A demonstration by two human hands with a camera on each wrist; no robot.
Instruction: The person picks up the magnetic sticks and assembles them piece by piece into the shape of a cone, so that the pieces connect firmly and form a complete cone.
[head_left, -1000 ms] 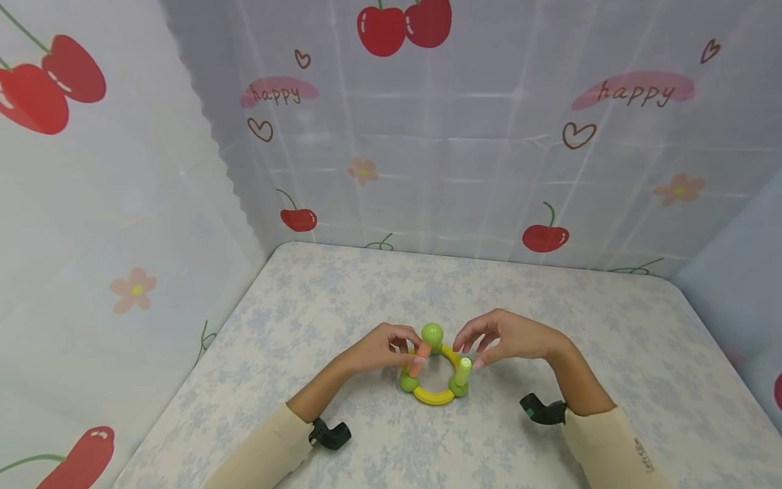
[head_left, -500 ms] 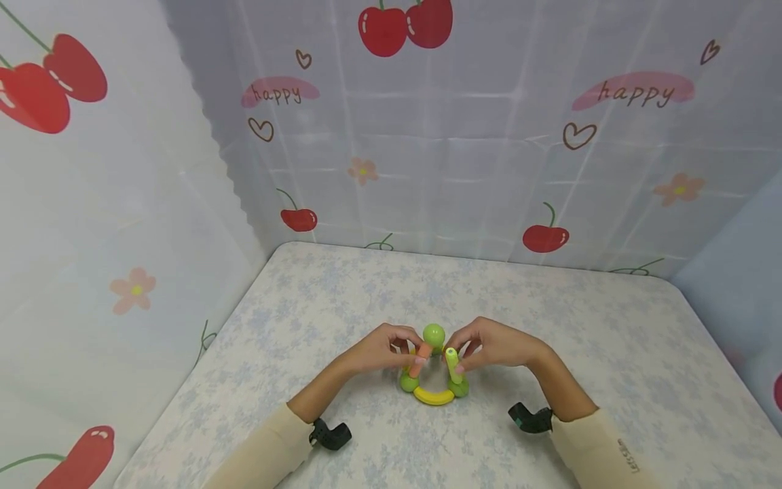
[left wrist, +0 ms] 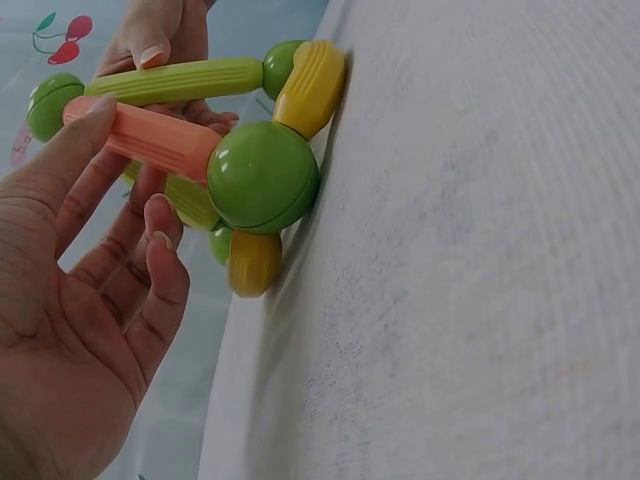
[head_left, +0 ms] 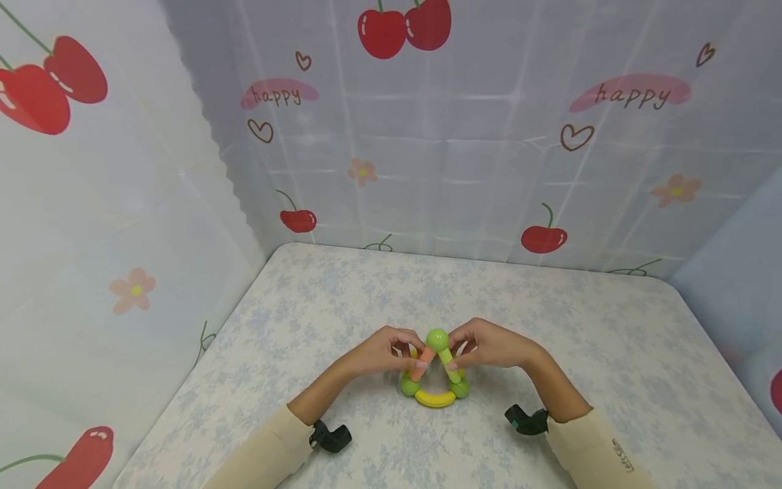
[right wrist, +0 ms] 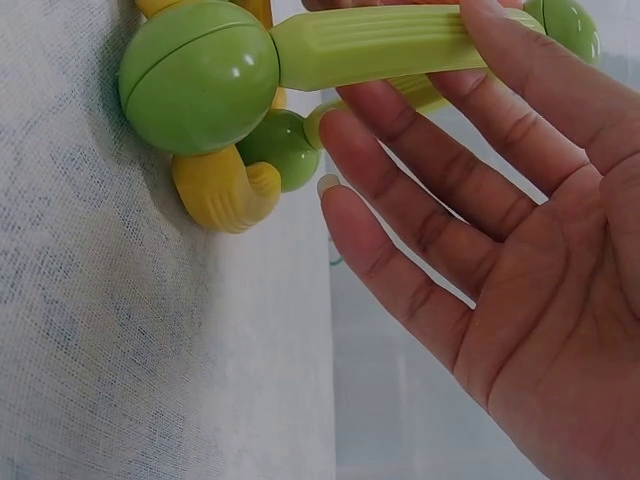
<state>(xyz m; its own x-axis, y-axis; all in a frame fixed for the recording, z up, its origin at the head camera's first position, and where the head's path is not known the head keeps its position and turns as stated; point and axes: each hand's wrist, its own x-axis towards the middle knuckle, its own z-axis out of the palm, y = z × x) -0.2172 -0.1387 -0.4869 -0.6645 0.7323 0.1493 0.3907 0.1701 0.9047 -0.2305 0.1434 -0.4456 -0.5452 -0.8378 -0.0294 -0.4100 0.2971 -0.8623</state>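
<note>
In the head view, a small magnetic stick-and-ball frame stands between the hands. Its base is a ring of curved yellow sticks (head_left: 435,399) with green balls at the joints, such as the front left ball (head_left: 410,386). My left hand (head_left: 380,351) pinches the orange stick (left wrist: 160,140), which slants up to the top green ball (head_left: 438,339). From the other side, my right hand (head_left: 497,345) pinches the light green stick (right wrist: 370,45), its upper end at the same ball. Another yellowish-green stick (left wrist: 190,203) rises behind, partly hidden by fingers in the left wrist view.
The frame rests on a table with a pale blue floral cloth (head_left: 342,292). A curtain printed with cherries (head_left: 464,170) hangs behind the far edge. Each wrist wears a black camera, such as the right one (head_left: 527,420).
My right hand has come in from the right, taken hold of the light green stick and tilted it leftward to the top ball. That ball has shifted slightly right and nearer. My left hand barely moves.
</note>
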